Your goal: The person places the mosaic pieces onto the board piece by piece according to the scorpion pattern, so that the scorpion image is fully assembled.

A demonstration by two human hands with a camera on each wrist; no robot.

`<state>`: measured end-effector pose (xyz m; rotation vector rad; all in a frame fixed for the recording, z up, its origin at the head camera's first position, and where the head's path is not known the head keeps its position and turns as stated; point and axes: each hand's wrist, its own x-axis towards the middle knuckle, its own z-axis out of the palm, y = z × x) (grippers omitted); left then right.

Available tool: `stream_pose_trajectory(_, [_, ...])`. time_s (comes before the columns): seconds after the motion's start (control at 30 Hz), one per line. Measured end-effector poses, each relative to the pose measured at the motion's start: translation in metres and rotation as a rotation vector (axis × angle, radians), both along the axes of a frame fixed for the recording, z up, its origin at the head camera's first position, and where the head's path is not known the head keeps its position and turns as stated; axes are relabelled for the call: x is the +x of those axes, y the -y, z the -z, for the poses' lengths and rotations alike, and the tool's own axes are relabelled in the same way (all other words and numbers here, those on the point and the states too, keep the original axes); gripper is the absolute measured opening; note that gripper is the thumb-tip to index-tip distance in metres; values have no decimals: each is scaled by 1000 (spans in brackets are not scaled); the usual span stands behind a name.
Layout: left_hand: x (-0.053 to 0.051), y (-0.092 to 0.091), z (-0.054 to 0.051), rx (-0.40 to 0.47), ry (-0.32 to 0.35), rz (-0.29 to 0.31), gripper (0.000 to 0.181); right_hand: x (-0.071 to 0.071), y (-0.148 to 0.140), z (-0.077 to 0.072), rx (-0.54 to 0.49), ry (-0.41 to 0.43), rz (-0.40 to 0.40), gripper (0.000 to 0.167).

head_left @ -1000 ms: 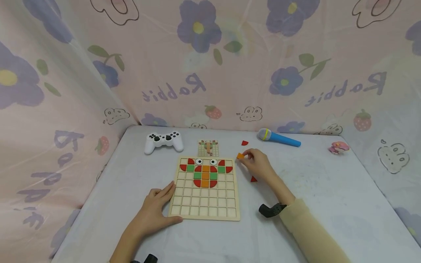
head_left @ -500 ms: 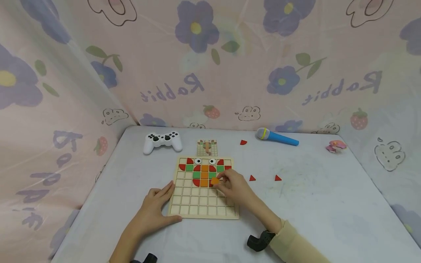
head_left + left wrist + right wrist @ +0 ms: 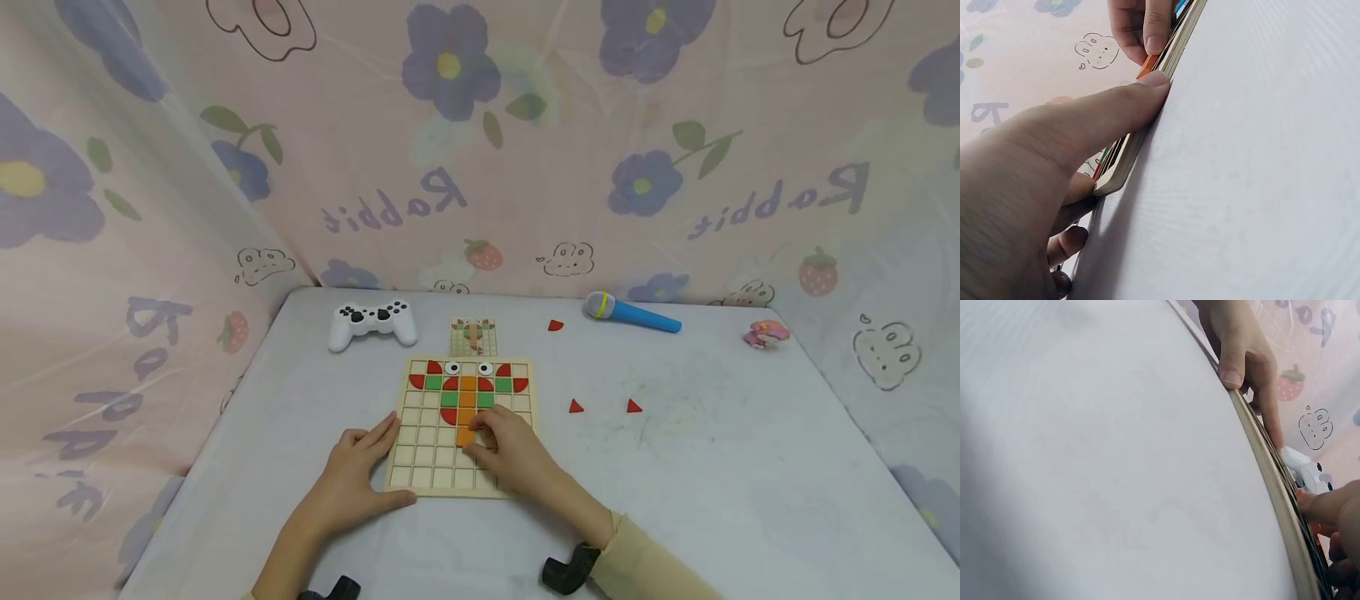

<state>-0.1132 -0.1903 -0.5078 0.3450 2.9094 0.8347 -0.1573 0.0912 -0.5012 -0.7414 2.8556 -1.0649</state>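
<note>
A wooden grid board (image 3: 424, 479) lies on the white table, with red, green and orange pieces and two eye pieces in its upper cells. My left hand (image 3: 348, 477) rests at its lower left corner, straight thumb along the front edge and fingers against the left side. With thumb and fingertips my right hand (image 3: 517, 454) pinches an orange square tile (image 3: 464, 437) at the cell below the orange column; whether it lies flat in the cell cannot be told. In the left wrist view, an orange edge (image 3: 1145, 65) shows below the right fingertips. The right hand covers part of the board's right side.
A small pattern card (image 3: 486, 337) lies behind the board. Loose red pieces (image 3: 575, 407) lie to the right. A white game controller (image 3: 372, 323), a blue toy microphone (image 3: 637, 314) and a pink object (image 3: 767, 334) stand along the back. Patterned cloth hangs behind and beside the table.
My right hand has carried the orange tile from right of the board, leftward and toward me, to the cell under the orange column. The left hand has stayed at the board's corner.
</note>
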Motion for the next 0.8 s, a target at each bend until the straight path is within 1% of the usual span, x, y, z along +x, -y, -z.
stream_pose_trajectory(0.2, [0, 0, 0, 0, -2, -1, 112, 1, 0, 2, -20, -23, 19, 23])
stream_pose_trajectory(0.57, [1, 0, 0, -3, -4, -2, 111, 0, -1, 3, -50, -34, 7, 17])
stream_pose_trajectory(0.7, [1, 0, 0, -9, -17, 6, 111, -1, 0, 3, -32, -28, 8, 18])
stream_pose_trajectory(0.8, [0, 0, 0, -6, -23, 8, 111, -2, -2, -1, -36, -3, 14, 21])
